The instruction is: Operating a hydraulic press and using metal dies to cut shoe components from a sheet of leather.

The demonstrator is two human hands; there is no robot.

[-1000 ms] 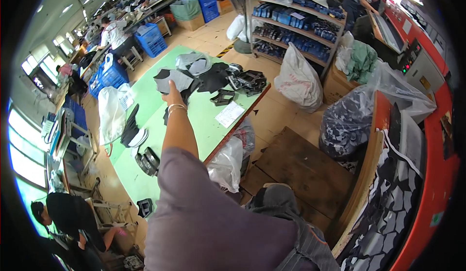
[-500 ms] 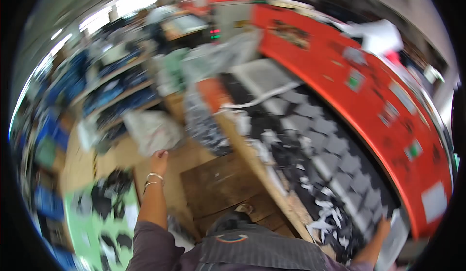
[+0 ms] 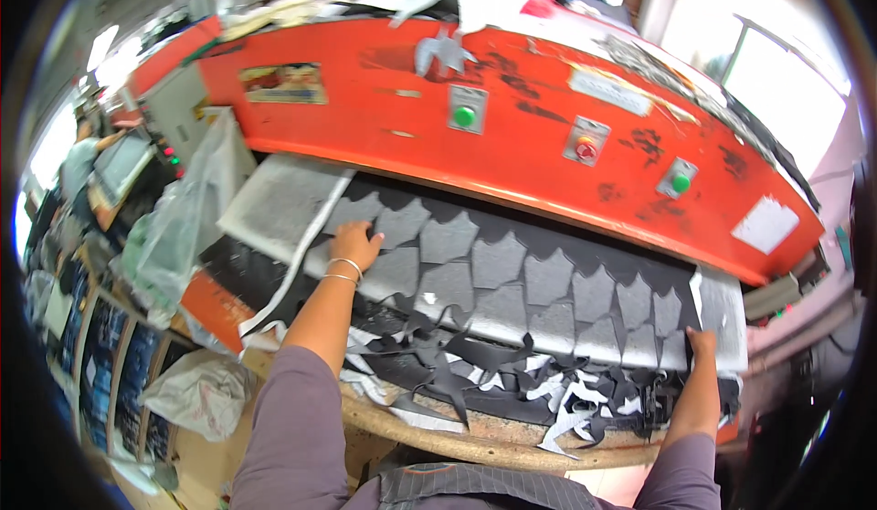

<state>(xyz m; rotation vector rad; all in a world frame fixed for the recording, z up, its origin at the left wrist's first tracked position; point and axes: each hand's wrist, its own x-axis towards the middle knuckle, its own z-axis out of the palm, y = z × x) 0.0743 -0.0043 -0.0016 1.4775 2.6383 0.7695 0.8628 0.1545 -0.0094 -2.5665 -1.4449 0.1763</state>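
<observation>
Grey cut fabric pieces (image 3: pixel 498 312) with jagged ends lie in two rows on a pale board beneath the red press. My left hand (image 3: pixel 356 245) rests at the left end of the rows, fingers spread and thumb apart, a bangle on its wrist. At the far right end, my right hand (image 3: pixel 702 341) touches the edge of the last pieces beside a white board (image 3: pixel 722 314); its fingers are partly seen and look slightly apart. Dark backing sheet (image 3: pixel 585 250) shows behind the pieces. Along the near side lie black and white offcuts (image 3: pixel 448 364).
The red press (image 3: pixel 384 126) spans the back, with green buttons (image 3: pixel 464 116) and a red button (image 3: pixel 586 147). A wooden edge (image 3: pixel 411 441) runs before me. Left are a pale board (image 3: pixel 283 201), plastic sheeting (image 3: pixel 196 209), a white bag (image 3: pixel 201 391) and a person (image 3: pixel 82 168).
My view has turned right to face the press squarely. My left hand, raised over the floor before, now lies on the grey pieces. My right hand stays by their right end.
</observation>
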